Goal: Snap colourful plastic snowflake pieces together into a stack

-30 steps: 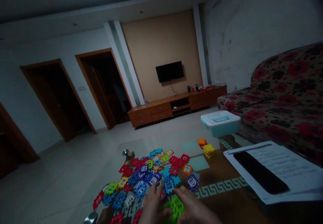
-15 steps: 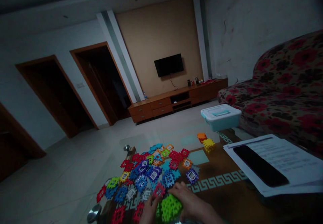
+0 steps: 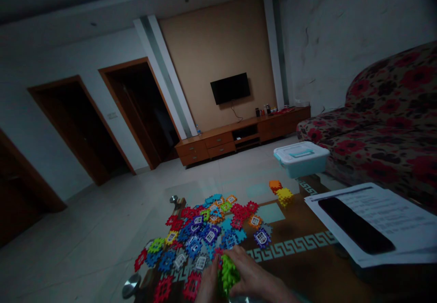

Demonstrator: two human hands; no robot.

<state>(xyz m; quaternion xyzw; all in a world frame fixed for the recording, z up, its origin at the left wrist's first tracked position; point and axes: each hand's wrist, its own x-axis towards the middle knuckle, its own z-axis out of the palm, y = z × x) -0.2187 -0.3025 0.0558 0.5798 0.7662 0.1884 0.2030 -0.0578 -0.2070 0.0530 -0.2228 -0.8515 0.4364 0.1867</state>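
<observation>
Both my hands hold a green interlocking plastic block piece [image 3: 228,275] at the bottom of the view. My left hand [image 3: 207,287] grips its left side. My right hand [image 3: 252,275] wraps over its right side and top. Just beyond them a heap of flat toothed building tiles [image 3: 208,234] in red, blue, purple, orange and green is spread over the glass-topped table [image 3: 300,266]. A small built orange and yellow cube pair [image 3: 280,192] stands farther back on the table.
White papers [image 3: 385,221] with a dark phone [image 3: 355,225] on them lie at the table's right. A teal lidded box [image 3: 300,157] sits on the floor by a floral sofa [image 3: 382,130]. A TV and low cabinet [image 3: 239,136] stand at the far wall.
The green piece has been turned from flat and broad to edge-on between my hands. My right hand shifted over its top. The view tilted slightly.
</observation>
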